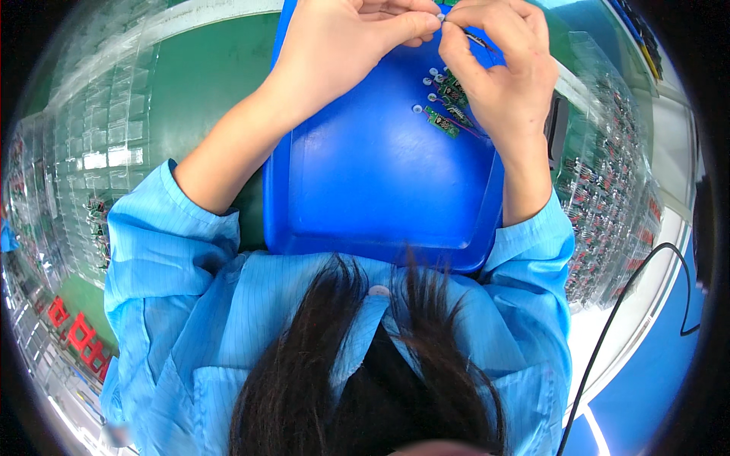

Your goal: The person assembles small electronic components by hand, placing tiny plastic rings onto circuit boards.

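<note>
At the top of the view, my left hand and my right hand meet fingertip to fingertip over a blue tray. Between them is a small white round part, pinched by thumb and finger on both sides. Thin dark wires run under the curled fingers of my right hand; where they end is hidden. Just below that hand, several small green circuit boards lie in the tray, with thin wires and white round pieces beside them. Some boards are partly covered by my right hand.
Clear plastic compartment trays stand on the green table to the left. More clear trays packed with small wired parts lie at the right. A black cable curves down the right side.
</note>
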